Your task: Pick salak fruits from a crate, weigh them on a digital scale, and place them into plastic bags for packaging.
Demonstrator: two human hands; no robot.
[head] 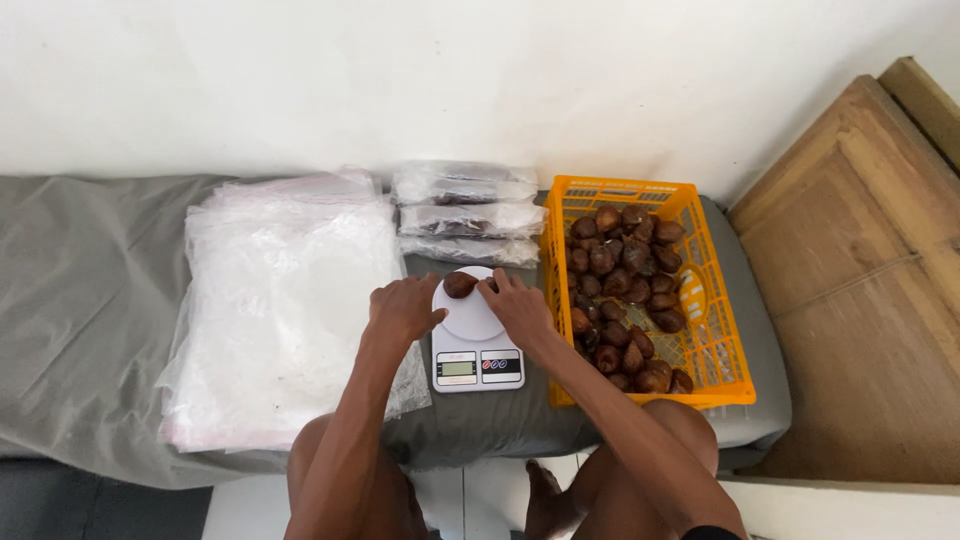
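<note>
Brown scaly-skinned fruit (460,285) sits on the round white platter of the small white digital kitchen scale (477,368), toward the platter's far edge. I see my left hand (402,310) resting with fingers spread over the scale's left rim, touching neither the fruit nor anything I could call held — the grip is loose and holding nothing. My right hand (520,308) lies on the platter's right side, fingertips just beside the fruit; whether they pinch it or merely touch it I cannot tell from this angle.

Right of the scale stands an orange slatted plastic crate (715,345) part filled with more of the same brown fruit. Left of it lies a thick stack of clear plastic bags (280,300), and behind it three filled clear packets (465,215) lie stacked against the white wall. Everything rests on a grey cushioned bench (90,290).

I judge this to be the weighing step, with a single fruit on the platter. A true reading calls for both hands to come clear of the platter — any pressure would skew it.
</note>
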